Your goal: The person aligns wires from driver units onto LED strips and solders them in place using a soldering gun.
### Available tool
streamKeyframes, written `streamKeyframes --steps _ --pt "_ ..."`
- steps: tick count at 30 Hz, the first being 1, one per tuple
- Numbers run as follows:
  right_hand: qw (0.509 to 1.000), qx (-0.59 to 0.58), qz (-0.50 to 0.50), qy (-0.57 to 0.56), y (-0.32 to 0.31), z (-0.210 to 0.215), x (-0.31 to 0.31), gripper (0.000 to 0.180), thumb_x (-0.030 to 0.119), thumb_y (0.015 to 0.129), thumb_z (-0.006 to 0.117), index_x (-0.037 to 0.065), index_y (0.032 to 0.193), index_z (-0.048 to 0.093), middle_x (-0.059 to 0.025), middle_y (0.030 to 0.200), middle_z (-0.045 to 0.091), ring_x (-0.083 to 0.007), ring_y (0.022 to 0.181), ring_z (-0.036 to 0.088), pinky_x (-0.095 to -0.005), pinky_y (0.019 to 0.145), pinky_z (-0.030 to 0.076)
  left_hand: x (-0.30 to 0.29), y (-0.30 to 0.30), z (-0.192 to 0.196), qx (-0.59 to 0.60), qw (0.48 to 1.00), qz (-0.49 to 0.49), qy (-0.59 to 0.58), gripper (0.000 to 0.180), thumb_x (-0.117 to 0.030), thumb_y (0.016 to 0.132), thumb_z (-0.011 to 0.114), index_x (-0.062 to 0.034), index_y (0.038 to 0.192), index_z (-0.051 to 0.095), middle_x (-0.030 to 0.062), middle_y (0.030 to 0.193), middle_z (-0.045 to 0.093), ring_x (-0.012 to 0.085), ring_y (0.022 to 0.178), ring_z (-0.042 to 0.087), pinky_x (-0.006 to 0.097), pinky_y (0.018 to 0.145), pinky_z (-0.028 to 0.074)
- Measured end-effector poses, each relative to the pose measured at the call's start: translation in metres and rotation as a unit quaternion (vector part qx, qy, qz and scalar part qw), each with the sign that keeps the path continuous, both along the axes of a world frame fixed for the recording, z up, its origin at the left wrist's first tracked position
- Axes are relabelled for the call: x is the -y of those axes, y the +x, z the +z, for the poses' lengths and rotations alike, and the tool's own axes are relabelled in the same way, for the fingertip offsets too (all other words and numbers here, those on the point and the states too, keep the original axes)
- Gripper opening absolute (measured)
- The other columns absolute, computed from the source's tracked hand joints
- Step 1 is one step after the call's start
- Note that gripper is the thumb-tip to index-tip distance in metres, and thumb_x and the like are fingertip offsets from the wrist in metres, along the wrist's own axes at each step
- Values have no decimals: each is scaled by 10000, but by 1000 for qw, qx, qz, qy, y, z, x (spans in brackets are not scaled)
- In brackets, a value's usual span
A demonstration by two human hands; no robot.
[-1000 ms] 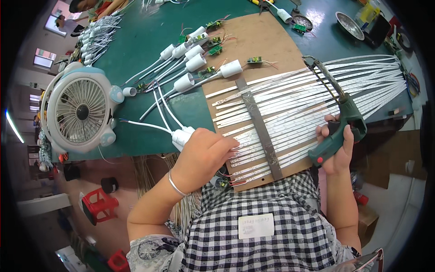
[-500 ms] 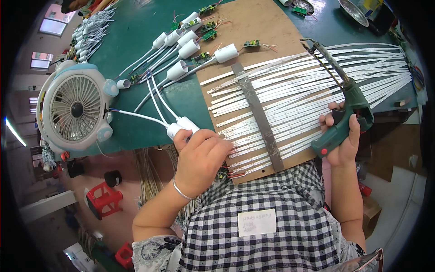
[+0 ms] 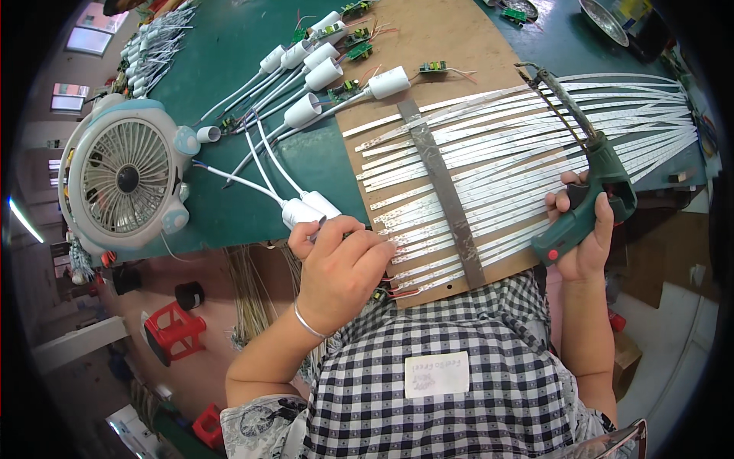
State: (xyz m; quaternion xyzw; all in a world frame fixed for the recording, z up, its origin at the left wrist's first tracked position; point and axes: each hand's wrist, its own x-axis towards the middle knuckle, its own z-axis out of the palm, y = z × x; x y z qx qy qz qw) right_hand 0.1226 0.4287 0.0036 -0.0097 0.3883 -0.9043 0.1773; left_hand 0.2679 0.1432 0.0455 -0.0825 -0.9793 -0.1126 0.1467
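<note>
My right hand is wrapped around a green soldering gun, whose long metal tip points up and away over white LED strips. Thumb and fingers of my left hand are pinched together at the lower left corner of the strips. What they hold is mostly hidden. Two white plastic sleeves with white cables lie right beside those fingers. The strips rest side by side on a brown board, under a dark flat bar. Red wires show at the lowest strip ends.
More white sleeves on cables, with small green circuit boards, lie at the far left of the board. A white fan stands on the green table. Cable bundles and a metal dish sit farther back. A red stool is below.
The view has shifted slightly. My left fingers have moved a little beside the white sleeves, while my right hand keeps its hold on the soldering gun.
</note>
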Motion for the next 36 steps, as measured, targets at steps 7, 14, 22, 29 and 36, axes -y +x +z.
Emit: streamKeyframes --steps 7,14,22,29,36 --pt "1000 -9 -11 3 -1 2 -3 376 321 958 493 45 1212 462 -152 1131 558 -174 847 582 -401 924 438 -4 5 3 -22 999 10 -22 194 -129 656 732 -173 836 671 -68 810 615 160 881 554 404 863 267" --pt "1000 -14 -10 -3 -2 2 -5 378 323 960 495 43 1212 460 -156 1136 558 -174 852 576 -400 925 432 -3 5 0 -7 1000 3 -14 141 -130 744 609 -171 869 661 -78 835 617 133 905 559 402 903 242" --pt "1000 -16 -12 -1 -3 5 -6 370 314 963 486 41 1212 461 -159 1136 556 -176 848 574 -399 930 428 -1 1 3 15 1000 -18 17 141 -125 736 621 -148 868 663 -63 824 615 142 893 556 406 904 257" --pt "1000 -22 -8 -2 -3 6 -6 366 312 967 479 41 1213 461 -160 1133 558 -176 850 575 -401 932 425 -5 0 6 31 1000 -7 3 126 -128 729 625 -141 852 652 -60 827 598 151 896 546 412 905 263" --pt "1000 -25 -4 -6 -4 7 -7 366 311 970 477 40 1215 460 -160 1137 558 -176 854 577 -396 928 435 -6 2 4 24 1000 5 -13 125 -133 736 621 -153 855 653 -64 835 598 146 915 546 431 917 247"
